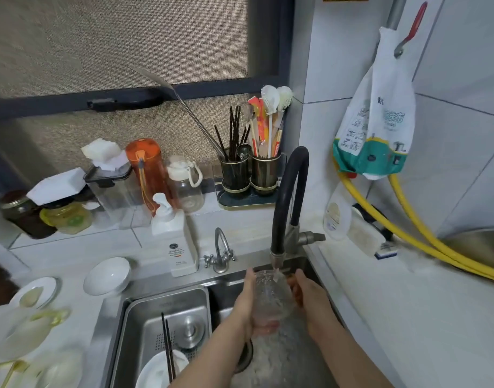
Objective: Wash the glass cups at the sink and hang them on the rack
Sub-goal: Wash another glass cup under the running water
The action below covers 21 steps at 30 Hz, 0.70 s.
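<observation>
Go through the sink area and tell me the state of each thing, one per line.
Clear glass cup: held under the spout, being rinsed.
Black curved faucet: running.
Left hand: grip around the cup.
Right hand: fingers on the cup's side.
Black chopsticks: lying across a white dish in the steel basket.

Soap dispenser [176, 242] beside white bowl [107, 275]

Two bare forearms, no sleeves in view, left hand [247, 301] and right hand [310, 295] without gloves, rings or watch
</observation>
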{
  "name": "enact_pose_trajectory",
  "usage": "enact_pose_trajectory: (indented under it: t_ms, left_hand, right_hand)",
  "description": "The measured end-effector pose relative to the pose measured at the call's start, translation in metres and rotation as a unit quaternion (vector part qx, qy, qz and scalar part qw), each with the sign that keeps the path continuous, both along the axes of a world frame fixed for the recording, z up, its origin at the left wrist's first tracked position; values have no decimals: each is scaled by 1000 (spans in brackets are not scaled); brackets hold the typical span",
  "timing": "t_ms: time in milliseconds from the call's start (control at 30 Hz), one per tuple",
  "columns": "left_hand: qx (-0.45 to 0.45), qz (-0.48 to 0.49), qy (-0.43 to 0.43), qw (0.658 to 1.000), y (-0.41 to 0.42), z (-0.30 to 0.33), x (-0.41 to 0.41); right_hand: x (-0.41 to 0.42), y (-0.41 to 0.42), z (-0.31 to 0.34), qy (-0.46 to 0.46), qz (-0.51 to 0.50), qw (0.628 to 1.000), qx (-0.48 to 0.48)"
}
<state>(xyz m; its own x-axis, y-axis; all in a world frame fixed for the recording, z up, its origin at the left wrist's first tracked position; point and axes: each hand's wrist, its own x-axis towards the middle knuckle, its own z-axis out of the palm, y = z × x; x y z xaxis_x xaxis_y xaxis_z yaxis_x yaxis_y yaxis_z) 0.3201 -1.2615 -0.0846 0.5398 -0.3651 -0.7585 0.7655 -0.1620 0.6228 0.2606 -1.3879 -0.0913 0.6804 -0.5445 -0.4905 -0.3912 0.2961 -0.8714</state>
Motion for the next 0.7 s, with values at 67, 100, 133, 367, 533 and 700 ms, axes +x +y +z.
enact_pose_trajectory:
  t_ms: [67, 100, 133, 367, 533, 700]
  left_hand:
    - [11, 14, 39, 999, 3, -3, 2]
    - [33, 21, 32, 999, 5, -5, 2]
    - [50, 30, 21, 998, 6, -8, 4]
    - [15, -6, -56, 998, 8, -10, -1]
    - [20, 27, -43, 999, 2, -8, -3]
    - [-8, -10, -8, 1000, 1, -7, -4]
  right_hand:
    - [2, 1, 4, -11, 29, 999, 30]
    - [3, 2, 7, -14, 45, 998, 37]
    - [5, 3, 8, -15, 66, 997, 30]
    - [10, 8, 14, -31, 97, 990, -102]
    - [4, 12, 24, -51, 127, 969, -207]
    - [3, 13, 8, -97, 232, 934, -254]
